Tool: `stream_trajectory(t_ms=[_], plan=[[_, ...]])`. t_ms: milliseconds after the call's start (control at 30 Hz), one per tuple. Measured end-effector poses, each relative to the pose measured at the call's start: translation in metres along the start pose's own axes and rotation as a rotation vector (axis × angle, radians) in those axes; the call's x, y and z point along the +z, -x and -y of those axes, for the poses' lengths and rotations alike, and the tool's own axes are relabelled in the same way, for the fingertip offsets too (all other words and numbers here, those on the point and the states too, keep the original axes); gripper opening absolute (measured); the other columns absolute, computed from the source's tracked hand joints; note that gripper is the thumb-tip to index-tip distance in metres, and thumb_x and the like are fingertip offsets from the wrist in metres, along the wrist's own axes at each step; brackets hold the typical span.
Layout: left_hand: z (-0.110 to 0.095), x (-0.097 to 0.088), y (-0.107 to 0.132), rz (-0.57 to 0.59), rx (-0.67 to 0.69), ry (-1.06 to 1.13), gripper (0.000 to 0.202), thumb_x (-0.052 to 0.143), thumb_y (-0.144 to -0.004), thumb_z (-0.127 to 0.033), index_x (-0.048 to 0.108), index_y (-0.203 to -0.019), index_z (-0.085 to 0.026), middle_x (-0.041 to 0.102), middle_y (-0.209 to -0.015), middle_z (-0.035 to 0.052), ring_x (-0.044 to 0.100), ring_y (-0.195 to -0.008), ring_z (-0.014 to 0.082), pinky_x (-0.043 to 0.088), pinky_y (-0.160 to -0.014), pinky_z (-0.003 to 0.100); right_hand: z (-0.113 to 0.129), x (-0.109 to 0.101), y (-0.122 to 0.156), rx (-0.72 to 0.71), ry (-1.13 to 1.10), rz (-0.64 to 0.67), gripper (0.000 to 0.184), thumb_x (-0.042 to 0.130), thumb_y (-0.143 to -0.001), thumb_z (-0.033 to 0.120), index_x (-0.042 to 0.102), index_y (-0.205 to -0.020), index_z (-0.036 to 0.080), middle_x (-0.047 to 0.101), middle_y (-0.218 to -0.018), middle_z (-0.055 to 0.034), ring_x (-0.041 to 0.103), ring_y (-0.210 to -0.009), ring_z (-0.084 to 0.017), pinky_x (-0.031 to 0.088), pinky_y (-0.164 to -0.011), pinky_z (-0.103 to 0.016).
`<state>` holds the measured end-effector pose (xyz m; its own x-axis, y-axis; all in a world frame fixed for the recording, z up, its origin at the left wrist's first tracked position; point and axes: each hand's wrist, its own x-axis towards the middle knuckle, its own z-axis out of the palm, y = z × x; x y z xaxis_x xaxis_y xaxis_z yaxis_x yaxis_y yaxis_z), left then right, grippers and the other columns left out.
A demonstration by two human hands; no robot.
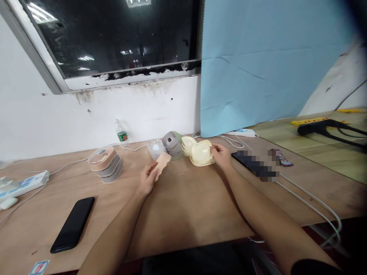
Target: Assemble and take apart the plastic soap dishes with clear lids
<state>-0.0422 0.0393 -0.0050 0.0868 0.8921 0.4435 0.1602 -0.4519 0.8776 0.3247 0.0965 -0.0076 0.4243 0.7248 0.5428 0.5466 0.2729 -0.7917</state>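
Note:
My left hand [148, 177] pinches a thin peach piece with a wavy edge [163, 165], tilted above the table. The fingers of my right hand [221, 156] are closed on the right rim of a cream-yellow, shallow cup-shaped piece [201, 152], which lies over other cream pieces. Just behind it leans a stack of similar cream pieces [188, 144]. Beside that, grey cup-shaped pieces [172, 143] are nested together on their side. A clear plastic cup-like piece [155, 148] stands beyond my left hand. Further left is a stack of peach and grey wavy-edged pieces [106, 164].
A black phone [73, 224] lies at the front left, and a dark, partly blurred flat object [254, 165] at the right. A small bottle [121, 133] stands by the wall. Power strips [27, 187] and white cables [311, 200] lie on the wooden table [177, 214].

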Motion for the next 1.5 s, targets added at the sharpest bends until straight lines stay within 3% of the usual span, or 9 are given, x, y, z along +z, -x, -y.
stream_trajectory(t_ms=[200, 400, 500, 600, 800, 933, 1167, 1400, 1500], plan=[[-0.009, 0.001, 0.007, 0.174, 0.166, -0.225, 0.040, 0.058, -0.084, -0.041, 0.063, -0.119, -0.021, 0.059, -0.128, 0.0102, 0.054, -0.119, 0.0268, 0.041, -0.103, 0.043, -0.034, -0.028, -0.014, 0.121, 0.262, -0.034, 0.034, 0.051, -0.072, 0.033, 0.075, -0.086, 0.013, 0.073, -0.084, -0.0100, 0.064, -0.078, -0.024, 0.046, -0.072, -0.033], [-0.015, -0.001, 0.012, 0.259, 0.060, -0.298, 0.055, 0.064, -0.080, -0.046, 0.054, -0.130, -0.023, 0.058, -0.130, 0.0102, 0.055, -0.119, 0.0301, 0.042, -0.101, 0.046, -0.025, -0.025, -0.011, 0.157, 0.463, -0.161, 0.039, 0.048, -0.079, 0.040, 0.075, -0.089, 0.014, 0.072, -0.081, -0.0132, 0.061, -0.071, -0.025, 0.042, -0.064, -0.033], [-0.016, 0.000, 0.013, 0.420, 0.047, -0.382, 0.070, 0.069, -0.073, -0.052, 0.048, -0.135, -0.026, 0.056, -0.132, 0.0096, 0.054, -0.119, 0.0330, 0.043, -0.099, 0.048, -0.011, -0.016, -0.004, 0.037, 0.427, -0.193, 0.038, 0.046, -0.082, 0.040, 0.073, -0.090, 0.014, 0.072, -0.082, -0.0129, 0.060, -0.073, -0.025, 0.042, -0.066, -0.033], [-0.014, 0.005, 0.010, 0.483, 0.137, -0.559, 0.082, 0.072, -0.065, -0.060, 0.048, -0.134, -0.024, 0.048, -0.140, 0.0126, 0.043, -0.129, 0.0365, 0.034, -0.105, 0.054, 0.014, 0.000, 0.013, -0.171, 0.337, -0.088, 0.036, 0.045, -0.086, 0.039, 0.072, -0.087, 0.016, 0.071, -0.082, -0.0109, 0.061, -0.075, -0.023, 0.044, -0.069, -0.032], [-0.018, 0.011, 0.004, 0.130, 0.203, -0.799, 0.063, 0.065, -0.076, -0.054, 0.052, -0.129, -0.023, 0.046, -0.140, 0.0143, 0.042, -0.126, 0.0358, 0.027, -0.105, 0.053, 0.079, 0.040, 0.065, -0.715, 0.171, 0.441, 0.024, 0.054, -0.088, 0.032, 0.069, -0.103, 0.021, 0.071, -0.095, -0.0082, 0.061, -0.090, -0.022, 0.045, -0.083, -0.035], [-0.024, -0.015, -0.002, -0.156, 0.275, -0.884, 0.043, 0.060, -0.083, -0.045, 0.057, -0.121, -0.024, 0.047, -0.138, 0.0131, 0.035, -0.133, 0.0328, 0.014, -0.111, 0.051, 0.100, 0.057, 0.085, -0.868, 0.167, 0.733, 0.027, 0.059, -0.085, 0.034, 0.067, -0.109, 0.023, 0.068, -0.107, -0.0076, 0.059, -0.100, -0.023, 0.043, -0.089, -0.039], [-0.018, -0.105, -0.017, -0.899, 0.219, -1.036, 0.059, 0.066, -0.074, -0.052, 0.055, -0.121, -0.018, 0.028, -0.148, 0.0166, 0.018, -0.139, 0.0370, 0.014, -0.109, 0.055, 0.082, 0.053, 0.071, -0.730, 0.298, 0.659, 0.017, 0.059, -0.085, 0.032, 0.072, -0.093, 0.023, 0.072, -0.090, -0.0048, 0.061, -0.090, -0.022, 0.041, -0.087, -0.040], [-0.008, -0.136, -0.011, -0.976, 0.014, -1.035, 0.090, 0.062, -0.071, -0.066, 0.034, -0.140, -0.015, 0.013, -0.153, 0.0231, 0.010, -0.141, 0.0420, 0.012, -0.108, 0.062, 0.075, 0.045, 0.060, -0.662, 0.237, 0.596, 0.014, 0.065, -0.081, 0.036, 0.072, -0.085, 0.025, 0.073, -0.090, -0.0035, 0.062, -0.093, -0.023, 0.038, -0.093, -0.043], [-0.001, -0.139, -0.012, -0.925, -0.099, -0.945, 0.087, 0.062, -0.074, -0.062, 0.031, -0.142, -0.017, 0.028, -0.149, 0.0219, 0.028, -0.136, 0.0407, 0.015, -0.106, 0.064, 0.074, 0.046, 0.061, -0.661, 0.222, 0.594, 0.014, 0.064, -0.082, 0.036, 0.072, -0.085, 0.025, 0.073, -0.094, -0.0039, 0.062, -0.096, -0.023, 0.039, -0.093, -0.042]])
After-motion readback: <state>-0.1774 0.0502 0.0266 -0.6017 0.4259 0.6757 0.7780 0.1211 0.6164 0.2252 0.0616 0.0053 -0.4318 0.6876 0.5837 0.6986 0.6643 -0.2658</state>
